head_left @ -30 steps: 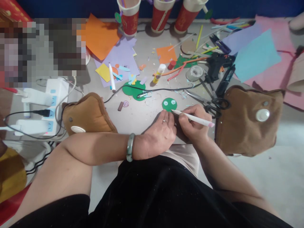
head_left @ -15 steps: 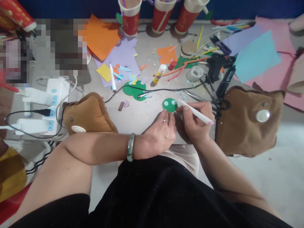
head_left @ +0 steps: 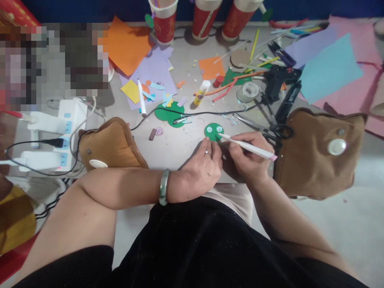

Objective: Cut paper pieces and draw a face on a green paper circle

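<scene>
A round green paper cutout [head_left: 213, 135] with two pale blue eye circles lies on the table in front of me. My left hand [head_left: 207, 164] rests on the table with extended fingers, its fingertips pressing the cutout's lower edge. Between the thumb and fingers of my right hand [head_left: 250, 158] is a white marker [head_left: 252, 148] with a pink end. Its tip points left and is at the right part of the green circle, below the eyes; whether it touches the paper I cannot tell.
Scissors [head_left: 249, 122], a glue stick [head_left: 202, 93], a tape roll [head_left: 248, 92] and a glue gun [head_left: 279, 82] lie beyond my hands. Brown pouches [head_left: 319, 160] flank my arms. Paper cups [head_left: 205, 20] stand at the back; a power strip [head_left: 72, 132] is at left.
My right hand has shifted slightly right and down, and the marker's tip has gone from beside the right eye down onto the green circle's area. My left hand stays at the cutout's edge.
</scene>
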### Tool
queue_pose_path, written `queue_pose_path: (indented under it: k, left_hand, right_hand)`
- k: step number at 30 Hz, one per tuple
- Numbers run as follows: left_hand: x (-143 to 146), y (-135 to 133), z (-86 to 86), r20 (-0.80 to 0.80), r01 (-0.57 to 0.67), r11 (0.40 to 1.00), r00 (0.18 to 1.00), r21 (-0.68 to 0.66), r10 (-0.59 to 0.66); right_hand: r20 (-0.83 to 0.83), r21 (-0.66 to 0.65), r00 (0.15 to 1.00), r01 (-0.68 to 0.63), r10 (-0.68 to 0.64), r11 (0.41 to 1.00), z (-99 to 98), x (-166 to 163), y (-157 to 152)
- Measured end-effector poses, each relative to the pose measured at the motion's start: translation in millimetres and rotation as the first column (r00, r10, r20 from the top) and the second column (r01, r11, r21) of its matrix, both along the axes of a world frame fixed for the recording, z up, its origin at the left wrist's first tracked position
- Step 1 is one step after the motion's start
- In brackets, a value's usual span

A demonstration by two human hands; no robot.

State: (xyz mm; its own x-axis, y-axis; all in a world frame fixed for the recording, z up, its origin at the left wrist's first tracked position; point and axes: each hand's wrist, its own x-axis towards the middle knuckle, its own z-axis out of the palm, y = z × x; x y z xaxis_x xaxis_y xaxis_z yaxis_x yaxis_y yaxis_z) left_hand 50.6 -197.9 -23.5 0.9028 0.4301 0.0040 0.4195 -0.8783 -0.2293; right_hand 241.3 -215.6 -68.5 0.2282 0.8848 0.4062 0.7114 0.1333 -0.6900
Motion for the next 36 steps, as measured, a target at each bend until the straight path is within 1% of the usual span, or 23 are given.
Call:
queue_pose_path:
  k: [4, 7, 10, 14, 18, 22, 26, 28, 31, 36]
  left_hand:
    - [0, -1, 0.5, -0.016, -0.004, 1.0, 1.0, 0.01, 0.004]
    - [-1, -2, 2.0, -0.006, -0.011, 0.999, 1.0, 0.038, 0.011]
    - [-2, -1, 5.5, -0.013, 0.0, 0.999, 1.0, 0.035, 0.001]
    - [-2, 1, 11.0, -0.034, 0.019, 0.999, 0.999, 0.026, -0.018]
    - [0, 2, 14.0, -0.063, 0.007, 1.0, 0.998, -0.014, -0.008]
    - [0, 2, 13.6, -0.075, 0.017, 1.0, 0.997, -0.02, -0.018]
    - [1, 2, 10.9, -0.078, 0.019, 1.0, 0.997, 0.016, -0.018]
    - [1, 1, 9.8, -0.073, 0.014, 1.0, 0.997, 0.021, -0.013]
    - [2, 2, 10.1, -0.08, 0.008, 1.0, 0.997, -0.012, -0.009]
    - [3, 3, 13.4, -0.089, 0.01, 0.999, 0.996, -0.052, -0.015]
  right_hand:
    - [-0.001, -0.002, 1.0, -0.008, 0.008, 1.0, 1.5, 1, -1]
    - [0.059, -0.003, 0.998, -0.028, 0.028, 1.0, 2.2, 0, -1]
    - [0.111, -0.005, 0.992, -0.055, 0.055, 0.998, 2.1, 0, 0]
    - [0.105, 0.022, 0.99, -0.099, 0.097, 0.995, 2.8, -1, 1]
    - [0.09, -0.027, 0.989, -0.113, 0.115, 0.993, 4.6, -2, 1]
    - [0.077, -0.04, 0.989, -0.124, 0.127, 0.991, 4.8, -2, 1]
    - [0.083, -0.043, 0.985, -0.151, 0.154, 0.988, 3.9, -1, 2]
    - [0.085, -0.057, 0.986, -0.142, 0.146, 0.988, 3.5, 0, 2]
    - [0.081, -0.087, 0.99, -0.11, 0.117, 0.99, 3.4, 0, 1]
    - [0.092, -0.097, 0.99, -0.101, 0.11, 0.99, 4.3, 0, 1]
